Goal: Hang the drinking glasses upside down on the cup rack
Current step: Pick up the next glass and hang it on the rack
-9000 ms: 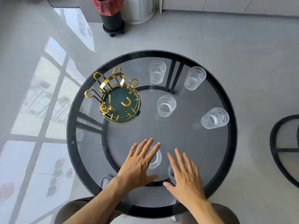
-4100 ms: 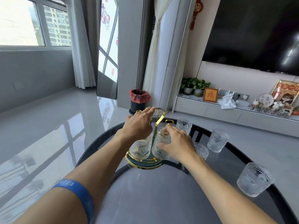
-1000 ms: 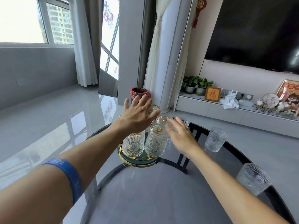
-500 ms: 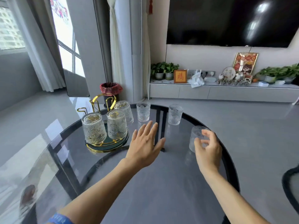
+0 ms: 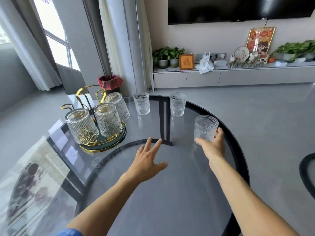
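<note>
Right hand point(image 5: 212, 147) has closed its grip on the nearest glass point(image 5: 205, 127).

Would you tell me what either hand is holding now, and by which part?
The right hand grips an upright glass low on its side wall; the left hand holds nothing.

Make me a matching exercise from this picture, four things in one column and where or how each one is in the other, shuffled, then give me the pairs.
Things:
1. right hand
2. left hand
3. cup rack
4. bin with red liner

States:
A. on the floor beyond the glass table
B. holds three upturned glasses
C. open, fingers spread above the table
D. wrapped around an upright glass near the table's edge

Pairs: 1-D, 2-C, 3-B, 4-A
</note>
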The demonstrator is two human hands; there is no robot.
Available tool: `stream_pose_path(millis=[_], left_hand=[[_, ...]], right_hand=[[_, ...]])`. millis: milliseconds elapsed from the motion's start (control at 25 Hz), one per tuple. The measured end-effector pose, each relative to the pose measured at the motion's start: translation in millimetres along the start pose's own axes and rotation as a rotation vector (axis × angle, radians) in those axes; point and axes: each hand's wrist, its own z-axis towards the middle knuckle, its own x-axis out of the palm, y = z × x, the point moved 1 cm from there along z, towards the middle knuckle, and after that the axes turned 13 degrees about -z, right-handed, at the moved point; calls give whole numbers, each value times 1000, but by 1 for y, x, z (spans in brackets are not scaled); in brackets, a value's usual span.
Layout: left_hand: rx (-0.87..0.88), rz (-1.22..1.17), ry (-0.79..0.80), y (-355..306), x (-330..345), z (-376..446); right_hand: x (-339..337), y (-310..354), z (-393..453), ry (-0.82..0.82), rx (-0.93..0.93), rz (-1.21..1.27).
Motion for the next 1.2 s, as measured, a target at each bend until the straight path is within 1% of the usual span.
stream_pose_path(millis=[40, 160, 240, 320, 360, 400, 480, 520, 600, 680, 760, 840, 880, 920, 960, 1040, 1080, 1120, 1200], left_hand=[[-7, 24, 10, 3, -1, 2], [-22, 24, -28, 5, -4, 9], [-23, 23, -38, 5, 0, 8], [-30, 9, -11, 6, 0, 5], [-38, -49, 18, 7, -2, 2], [-61, -184, 36, 7, -7, -2], [-74, -535, -9, -1, -22, -12], [-24, -652, -65, -7, -32, -18], [131, -714, -170, -25, -53, -27], [272, -660, -259, -39, -82, -41], [355, -595, -350, -45, -111, -52], [382, -671, -455, -45, -138, -63], [395, -740, -504, -43, -150, -65], [413, -803, -540, -41, -161, -67], [433, -847, -567, -37, -170, -69], [462, -880, -596, -27, -184, -73], [462, -874, -600, -21, -189, -74], [448, -866, -600, -12, -193, -73], [392, -838, -563, 7, -204, -66]], right_hand=[[0, 0, 6, 15, -8, 8], [3, -2, 10, 38, -37, -31], [3, -2, 0, 57, -58, -71], [0, 2, -16, 97, -103, -122], [-1, 6, -26, 131, -141, -133], [0, 12, -37, 164, -182, -130], [5, 27, -61, 215, -261, -74], [9, 38, -76, 240, -296, -13], [19, 59, -104, 315, -368, 117], [32, 82, -134, 396, -459, 181], [41, 104, -155, 446, -519, 228], [47, 127, -168, 475, -526, 319], [48, 139, -172, 501, -514, 396], [50, 149, -177, 561, -474, 494], [54, 159, -182, 661, -406, 594], [65, 172, -193, 883, -211, 774], [71, 176, -196, 948, -125, 846], [78, 180, -198, 982, -62, 896], [91, 194, -194, 976, 2, 924]])
